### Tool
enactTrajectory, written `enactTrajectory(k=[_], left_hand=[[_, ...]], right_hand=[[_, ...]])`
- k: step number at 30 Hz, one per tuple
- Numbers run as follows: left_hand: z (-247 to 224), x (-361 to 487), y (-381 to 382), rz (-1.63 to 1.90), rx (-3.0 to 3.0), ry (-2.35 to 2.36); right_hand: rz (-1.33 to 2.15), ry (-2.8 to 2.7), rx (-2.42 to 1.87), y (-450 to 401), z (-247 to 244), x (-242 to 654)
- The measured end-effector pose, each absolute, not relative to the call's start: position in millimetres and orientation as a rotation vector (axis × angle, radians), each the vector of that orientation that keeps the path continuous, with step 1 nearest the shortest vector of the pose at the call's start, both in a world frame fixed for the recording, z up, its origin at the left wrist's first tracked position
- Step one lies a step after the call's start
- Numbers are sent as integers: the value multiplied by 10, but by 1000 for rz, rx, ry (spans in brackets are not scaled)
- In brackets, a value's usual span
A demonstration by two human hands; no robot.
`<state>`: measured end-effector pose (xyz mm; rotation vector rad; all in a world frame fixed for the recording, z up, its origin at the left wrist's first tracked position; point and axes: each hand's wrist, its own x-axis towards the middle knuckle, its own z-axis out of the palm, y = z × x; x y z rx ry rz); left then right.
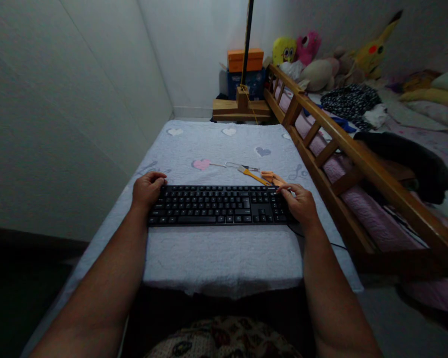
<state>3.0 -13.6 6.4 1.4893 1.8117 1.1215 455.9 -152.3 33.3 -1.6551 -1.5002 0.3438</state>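
A black keyboard point(205, 205) lies across the cloth-covered table, its space bar side toward me. At its left end my left hand point(147, 190) grips the far corner, fingers closed on the edge. My right hand point(297, 200) is closed on the right end, thumb on top near the number keys. Just beyond the keyboard rests a brush with a yellow handle point(257, 176). Beside it are a thin metal tool with a dark handle point(249, 168) and an orange item point(272, 177), partly behind the keyboard, whose kind I cannot make out.
The pale cloth point(224, 258) with heart prints covers the table. A wooden bed rail point(332, 134) runs along the right, with plush toys point(319, 72) and clothes behind it. A wooden stand point(242, 107) and boxes point(245, 60) are at the back. A cable point(338, 245) trails right.
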Motion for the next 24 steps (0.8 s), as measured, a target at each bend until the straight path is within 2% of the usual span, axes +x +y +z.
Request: enactTrajectory(k=[24], left_hand=[[89, 59, -155, 1119, 1469, 1812]], right_hand=[[336, -1522, -1641, -1531, 321, 4587]])
